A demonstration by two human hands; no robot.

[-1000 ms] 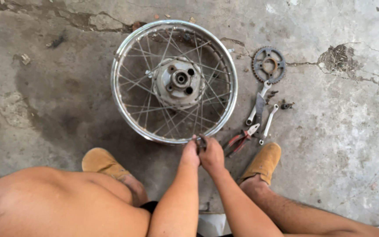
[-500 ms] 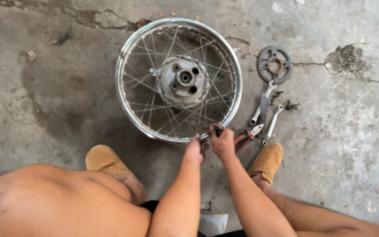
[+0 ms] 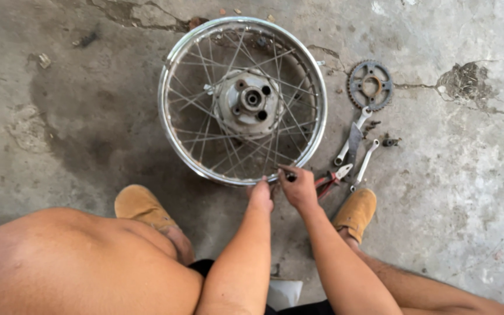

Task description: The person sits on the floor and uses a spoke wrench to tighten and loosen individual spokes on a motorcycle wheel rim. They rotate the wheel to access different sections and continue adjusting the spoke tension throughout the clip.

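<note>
On the concrete floor [image 3: 88,116], we see these:
Wheel: a spoked motorcycle wheel [image 3: 243,99] lies flat, hub up, just beyond our feet.
Left hand: our left hand [image 3: 260,195] is closed at the wheel's near rim.
Right hand: our right hand [image 3: 298,186] pinches a small dark tool [image 3: 290,175] at the same rim.
Right of wheel: sprocket [image 3: 370,85], wrenches [image 3: 357,146], red-handled pliers [image 3: 331,178].

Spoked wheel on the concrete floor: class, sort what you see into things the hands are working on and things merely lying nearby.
In hand:
- spoked wheel, flat on the floor
- left hand and right hand, both at its near rim
- a small dark tool in the right hand

Lying about:
- sprocket
- two spanners
- red-handled pliers
- small loose parts
</note>
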